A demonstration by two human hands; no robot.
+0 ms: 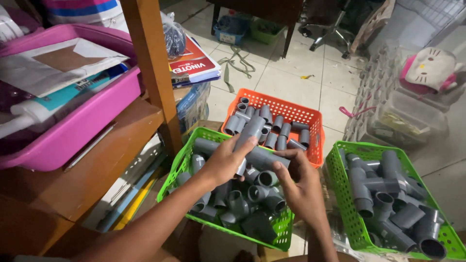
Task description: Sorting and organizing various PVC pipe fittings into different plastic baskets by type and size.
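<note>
My left hand (225,162) grips a short grey pipe piece (249,133) that sticks up above the middle green basket (182,162). My right hand (298,182) holds a grey pipe fitting (264,157) that lies across and meets the pipe piece. Both hands hover over the middle green basket, which is full of grey tee and elbow fittings. Behind it stands an orange basket (310,119) with several short grey pipe sections. To the right, another green basket (340,194) holds joined grey pipe assemblies (383,184).
A wooden shelf post (150,68) and shelf board (97,160) stand at left, bearing a pink tub (73,131) of papers. Clear plastic boxes (403,111) and a plush toy (429,68) sit at right. Farther back are a tiled floor (291,82), a chair base and small bins.
</note>
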